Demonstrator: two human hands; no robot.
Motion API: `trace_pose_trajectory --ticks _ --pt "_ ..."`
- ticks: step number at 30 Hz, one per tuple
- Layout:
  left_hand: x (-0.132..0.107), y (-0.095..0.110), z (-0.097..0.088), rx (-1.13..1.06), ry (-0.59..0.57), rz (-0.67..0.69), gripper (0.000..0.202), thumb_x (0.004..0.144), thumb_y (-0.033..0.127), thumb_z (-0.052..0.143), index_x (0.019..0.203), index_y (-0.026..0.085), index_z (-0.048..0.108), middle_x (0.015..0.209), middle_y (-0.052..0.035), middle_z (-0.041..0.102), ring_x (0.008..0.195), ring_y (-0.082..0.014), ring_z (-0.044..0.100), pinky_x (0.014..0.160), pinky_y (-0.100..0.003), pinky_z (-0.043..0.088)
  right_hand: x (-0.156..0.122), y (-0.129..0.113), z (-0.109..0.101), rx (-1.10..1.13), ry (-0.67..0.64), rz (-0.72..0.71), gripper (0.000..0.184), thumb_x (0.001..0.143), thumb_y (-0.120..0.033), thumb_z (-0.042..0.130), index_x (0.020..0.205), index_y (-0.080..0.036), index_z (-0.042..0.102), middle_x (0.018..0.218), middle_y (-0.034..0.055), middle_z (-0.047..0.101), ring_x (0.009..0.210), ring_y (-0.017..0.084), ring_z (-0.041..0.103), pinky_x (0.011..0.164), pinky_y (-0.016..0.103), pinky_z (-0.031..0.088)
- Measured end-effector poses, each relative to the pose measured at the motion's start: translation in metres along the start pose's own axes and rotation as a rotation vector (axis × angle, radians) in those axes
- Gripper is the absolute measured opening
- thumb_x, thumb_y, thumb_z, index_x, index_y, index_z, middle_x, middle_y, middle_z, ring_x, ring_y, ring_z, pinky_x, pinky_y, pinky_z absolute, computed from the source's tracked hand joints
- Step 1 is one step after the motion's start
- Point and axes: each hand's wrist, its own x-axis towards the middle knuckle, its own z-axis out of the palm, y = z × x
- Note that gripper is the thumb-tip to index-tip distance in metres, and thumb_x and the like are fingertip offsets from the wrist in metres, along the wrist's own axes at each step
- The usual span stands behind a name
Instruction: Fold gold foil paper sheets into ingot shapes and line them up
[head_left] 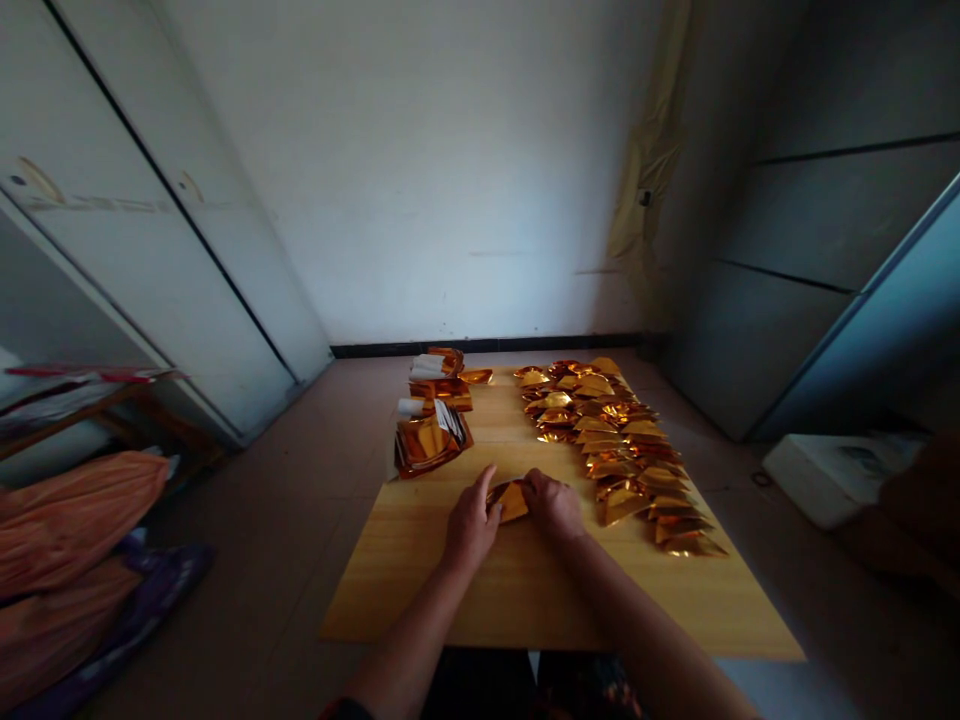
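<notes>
My left hand [472,522] and my right hand [553,505] both grip a folded gold foil piece [511,500] near the middle of the light wooden table [525,600], and their fingers hide part of it. To the right of my right hand lies a long heap of similar folded gold foil pieces [607,440], running towards the far table edge. On the left side, a stack of flat gold foil sheets [427,445] carries white paper strips. Further back stands a second gold stack with white paper [439,380].
Tall white cabinet doors [172,220] stand at the left, above orange cloth bundles [67,530]. A white wall [450,170] rises behind the table. A white box [825,480] sits on the floor at the right, beside a grey-blue panel.
</notes>
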Motion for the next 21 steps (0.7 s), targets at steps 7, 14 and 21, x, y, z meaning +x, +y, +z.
trace_pose_trajectory --ticks 7,14,21 --pt "0.009 0.002 -0.001 0.282 -0.053 0.104 0.063 0.078 0.007 0.051 0.137 0.024 0.036 0.104 -0.0066 0.064 0.094 -0.0198 0.057 0.086 -0.033 0.048 0.000 -0.005 -0.003 -0.072 -0.022 -0.008 0.025 0.095 -0.039 0.037 0.094 -0.024 0.057 0.082 0.0035 0.072 0.073 0.017 0.067 0.057 0.022 0.035" --pt "0.017 -0.007 -0.002 0.304 -0.072 0.171 0.061 0.080 0.009 0.050 0.137 0.022 0.035 0.101 -0.0060 0.063 0.091 -0.0192 0.055 0.085 -0.033 0.047 -0.001 -0.002 -0.001 0.006 -0.036 0.002 0.021 0.091 -0.036 0.044 0.104 -0.025 0.055 0.089 0.0028 0.072 0.078 0.016 0.067 0.060 0.022 0.036" --pt "0.018 -0.007 -0.002 0.241 -0.053 0.067 0.061 0.080 0.011 0.049 0.138 0.024 0.034 0.102 -0.0052 0.063 0.094 -0.0178 0.057 0.086 -0.031 0.047 0.003 -0.005 0.003 -0.083 -0.056 0.035 0.022 0.093 -0.032 0.037 0.100 -0.023 0.056 0.083 0.0061 0.071 0.074 0.017 0.067 0.060 0.023 0.038"
